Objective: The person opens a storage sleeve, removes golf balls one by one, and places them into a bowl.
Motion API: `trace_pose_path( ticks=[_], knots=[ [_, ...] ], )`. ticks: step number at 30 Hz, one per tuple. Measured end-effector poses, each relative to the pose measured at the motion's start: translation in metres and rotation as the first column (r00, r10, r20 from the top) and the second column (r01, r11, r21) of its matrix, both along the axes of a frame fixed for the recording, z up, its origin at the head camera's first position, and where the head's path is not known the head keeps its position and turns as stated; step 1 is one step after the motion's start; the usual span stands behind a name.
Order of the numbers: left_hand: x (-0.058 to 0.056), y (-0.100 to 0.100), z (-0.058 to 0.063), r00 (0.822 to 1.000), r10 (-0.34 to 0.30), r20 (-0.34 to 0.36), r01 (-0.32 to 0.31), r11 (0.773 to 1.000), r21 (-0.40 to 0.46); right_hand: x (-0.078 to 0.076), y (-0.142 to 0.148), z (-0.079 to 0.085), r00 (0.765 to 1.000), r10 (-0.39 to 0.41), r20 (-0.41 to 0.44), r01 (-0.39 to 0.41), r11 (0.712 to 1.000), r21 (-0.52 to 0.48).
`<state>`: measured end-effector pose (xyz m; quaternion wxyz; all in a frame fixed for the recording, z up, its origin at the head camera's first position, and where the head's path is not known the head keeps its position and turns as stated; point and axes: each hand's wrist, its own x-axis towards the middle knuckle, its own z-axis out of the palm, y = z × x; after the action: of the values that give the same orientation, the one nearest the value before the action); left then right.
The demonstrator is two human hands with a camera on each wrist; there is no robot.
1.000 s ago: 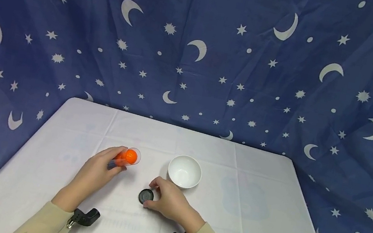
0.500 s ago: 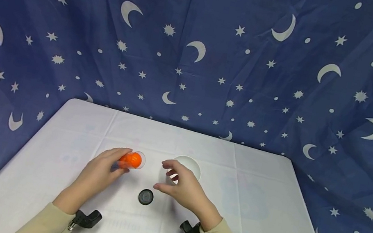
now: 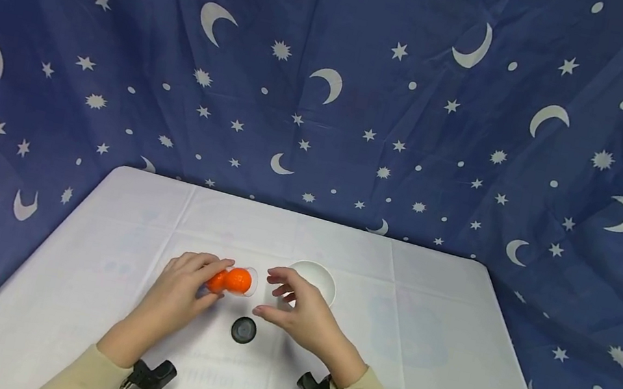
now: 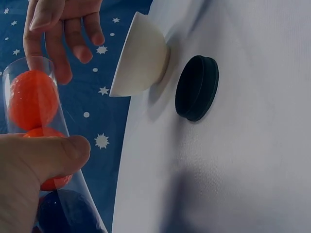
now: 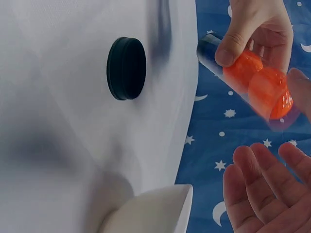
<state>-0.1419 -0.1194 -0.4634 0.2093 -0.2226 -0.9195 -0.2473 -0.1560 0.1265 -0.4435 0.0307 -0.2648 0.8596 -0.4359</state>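
My left hand [image 3: 175, 292] grips a clear plastic tube [image 4: 62, 114], thumb on one side and fingers on the other. Two orange balls [image 3: 238, 280] sit toward its uncovered mouth, and a dark blue ball [image 4: 68, 213] lies lower down. The tube leans over with its mouth pointing right. Across from that mouth, my right hand [image 3: 305, 315] is held with fingers spread and nothing in it. Behind the right hand, partly hidden by it, stands a white bowl [image 3: 319, 274]. A round black cap [image 3: 244, 330] lies on the cloth between the hands.
A white cloth [image 3: 428, 382] covers the table. Beyond its far edge hangs a dark blue curtain [image 3: 367, 93] with moons and stars. Each wrist wears a small black camera, such as the left camera [image 3: 154, 375].
The right hand has let go of the black cap, lifted up and moved right, over the bowl's near side. The left hand has tipped the tube further and brought it right.
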Motion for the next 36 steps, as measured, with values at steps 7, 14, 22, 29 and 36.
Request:
trace_pose_path(
  ticks=[7,14,22,29,36],
  knots=[
    [0.002,0.006,0.0,0.999,-0.044,-0.031,0.043,0.998,-0.041,0.002,-0.004,-0.002,0.999,0.034,0.006,-0.034,0.999,-0.012],
    [0.004,0.01,0.004,0.994,-0.083,-0.066,0.08,0.995,-0.052,0.004,-0.004,-0.006,1.0,0.02,0.009,-0.02,1.0,0.014],
    [0.006,0.014,0.009,0.992,-0.079,-0.095,0.069,0.992,-0.101,0.006,-0.005,-0.009,1.0,0.008,0.012,-0.008,1.0,0.015],
    [0.007,0.015,0.011,0.991,-0.071,-0.113,0.057,0.991,-0.121,0.006,-0.006,-0.012,1.0,-0.002,0.014,0.002,1.0,0.024],
    [0.007,0.016,0.013,0.986,-0.067,-0.151,0.046,0.989,-0.138,0.006,-0.007,-0.014,1.0,-0.017,0.022,0.016,0.999,0.041]
  ],
)
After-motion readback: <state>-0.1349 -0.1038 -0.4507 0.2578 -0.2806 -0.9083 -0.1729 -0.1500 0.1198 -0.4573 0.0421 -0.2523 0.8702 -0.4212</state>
